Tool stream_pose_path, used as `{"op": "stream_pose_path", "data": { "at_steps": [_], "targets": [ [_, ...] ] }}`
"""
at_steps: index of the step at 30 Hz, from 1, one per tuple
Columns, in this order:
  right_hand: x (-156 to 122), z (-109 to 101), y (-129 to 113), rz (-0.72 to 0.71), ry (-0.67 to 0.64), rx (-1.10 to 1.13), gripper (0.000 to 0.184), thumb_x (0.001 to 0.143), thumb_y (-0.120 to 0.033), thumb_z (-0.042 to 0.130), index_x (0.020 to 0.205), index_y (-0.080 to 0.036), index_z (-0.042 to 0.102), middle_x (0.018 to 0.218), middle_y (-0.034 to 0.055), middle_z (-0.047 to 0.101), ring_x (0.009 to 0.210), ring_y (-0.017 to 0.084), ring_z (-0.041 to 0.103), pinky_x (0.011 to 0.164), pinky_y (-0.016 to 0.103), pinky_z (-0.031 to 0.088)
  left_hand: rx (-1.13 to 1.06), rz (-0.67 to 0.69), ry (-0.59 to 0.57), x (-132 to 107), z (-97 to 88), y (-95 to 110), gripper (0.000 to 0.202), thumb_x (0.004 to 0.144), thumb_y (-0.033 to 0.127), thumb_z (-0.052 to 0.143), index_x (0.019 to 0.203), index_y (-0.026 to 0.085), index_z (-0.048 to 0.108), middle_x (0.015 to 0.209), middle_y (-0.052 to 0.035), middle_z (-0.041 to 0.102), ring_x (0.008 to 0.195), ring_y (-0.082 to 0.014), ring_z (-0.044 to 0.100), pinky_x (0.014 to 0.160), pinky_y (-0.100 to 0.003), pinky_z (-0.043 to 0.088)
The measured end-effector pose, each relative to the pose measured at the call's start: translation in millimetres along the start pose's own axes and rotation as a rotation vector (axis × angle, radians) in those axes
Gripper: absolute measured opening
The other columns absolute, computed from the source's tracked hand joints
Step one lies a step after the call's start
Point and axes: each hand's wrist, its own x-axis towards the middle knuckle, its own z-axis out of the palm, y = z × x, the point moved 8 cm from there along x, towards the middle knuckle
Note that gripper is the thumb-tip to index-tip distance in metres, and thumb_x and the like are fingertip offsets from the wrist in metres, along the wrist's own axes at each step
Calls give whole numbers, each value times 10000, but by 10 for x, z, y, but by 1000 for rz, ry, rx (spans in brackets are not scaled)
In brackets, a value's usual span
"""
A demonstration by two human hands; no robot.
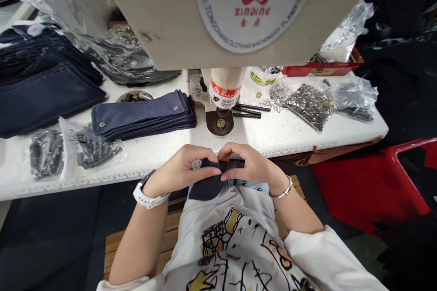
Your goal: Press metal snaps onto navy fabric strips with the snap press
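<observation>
My left hand and my right hand meet at the table's front edge, thumbs close together. Both are closed on a dark navy fabric piece, pinching its upper edge while its rounded end hangs over my lap. Just beyond my hands stands the snap-fastening press, with a small brass-coloured snap part on its round dark base. Left of the press lies a stack of navy fabric strips; the top strip has a metal snap near each end.
On the white table, larger navy pieces are piled at left, near bags of dark springs. To the right are loose springs, a bag of snap parts and a red tray. The machine head overhangs the middle.
</observation>
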Motion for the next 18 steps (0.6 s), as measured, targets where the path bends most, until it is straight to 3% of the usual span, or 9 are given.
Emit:
{"op": "stream_pose_path", "data": {
  "at_steps": [3, 7, 9, 11, 13, 15, 18],
  "targets": [
    [-31, -60, -41, -100, 77, -58, 217, 752, -330, 661, 865, -191, 538, 899, 32, 574, 850, 139, 533, 799, 306, 448, 28, -27, 41, 56, -45, 1, 193, 801, 349, 577, 717, 178, 612, 635, 22, 597, 578, -87, 512, 569, -200, 405],
    [-60, -142, -9, -106, 158, -31, 197, 779, -324, 632, 892, -206, 523, 944, 47, 579, 894, 150, 544, 833, 320, 442, 90, -84, 63, 111, -38, -60, 225, 805, 382, 559, 724, 177, 606, 640, 19, 596, 588, -97, 510, 577, -212, 408],
    [-51, -123, 22, -89, 96, -58, 175, 786, -337, 620, 823, -194, 526, 952, 52, 575, 882, 146, 539, 815, 307, 436, 98, -94, 58, 132, -16, -90, 227, 804, 386, 559, 733, 176, 606, 649, 19, 600, 600, -99, 514, 584, -211, 406],
    [-31, -97, 69, -56, 1, -83, 228, 798, -349, 601, 696, -177, 490, 812, 21, 550, 755, 118, 512, 706, 264, 424, 98, -96, 43, 153, 0, -116, 223, 805, 380, 559, 733, 173, 597, 646, 24, 588, 599, -94, 504, 584, -207, 396],
    [-6, -88, 126, -1, -91, -79, 339, 819, -355, 567, 588, -173, 399, 603, -41, 402, 579, 76, 393, 556, 223, 346, 90, -105, 3, 176, 16, -151, 241, 797, 382, 567, 691, 166, 566, 595, 39, 530, 565, -83, 461, 555, -202, 369],
    [24, -102, 158, 42, -158, -72, 400, 841, -360, 528, 551, -173, 326, 536, -67, 240, 510, 57, 267, 483, 217, 249, 51, -113, -73, 202, 41, -188, 280, 783, 389, 578, 631, 162, 516, 541, 54, 432, 530, -74, 391, 515, -201, 327],
    [90, -167, 172, 94, -189, -102, 423, 837, -396, 517, 545, -168, 313, 537, -65, 225, 508, 50, 244, 470, 218, 211, -60, -139, -174, 236, 48, -258, 299, 775, 390, 574, 608, 162, 474, 539, 60, 342, 517, -68, 318, 476, -201, 273]
  ]
}}
